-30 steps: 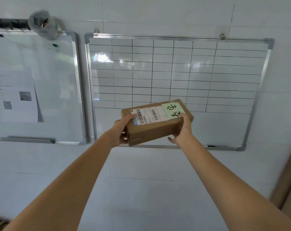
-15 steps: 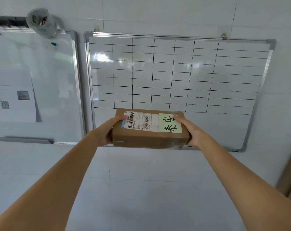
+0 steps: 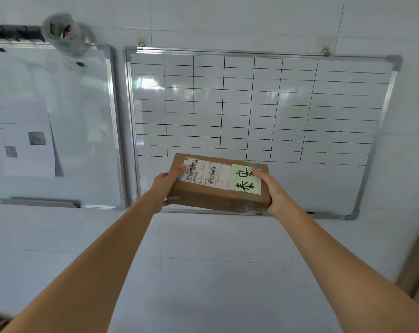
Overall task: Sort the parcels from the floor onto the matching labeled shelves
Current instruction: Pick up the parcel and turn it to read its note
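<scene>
While both arms are extended fwd, the head view shows one parcel (image 3: pixel 218 183) held in the air in front of the wall, level w/ the lower edge of the gridded whiteboard (image 3: pixel 258 106). Left hand (image 3: pixel 166 186) is closed on the parcel's left end, thumb on the top face beside the shipping label (image 3: pixel 204 174). Right hand (image 3: pixel 273 193) is closed on the right end, thumb touching the green note (image 3: pixel 245 180) w/ handwritten characters.

Change vs. 1 s ago: parcel has been rotated from a corner-on tilt to near square-on, top face w/ both labels now turned toward the camera. It has also dropped slightly against the whiteboard.

Meaning for task (judgement): label-reading step, i.e. destination is being identified. No shelf or floor is in view, so placement is not yet started; next move likely requires turning toward the shelves.

A plain whiteboard (image 3: pixel 78 121) w/ a paper sheet (image 3: pixel 23 135) hangs left of the gridded one.
</scene>
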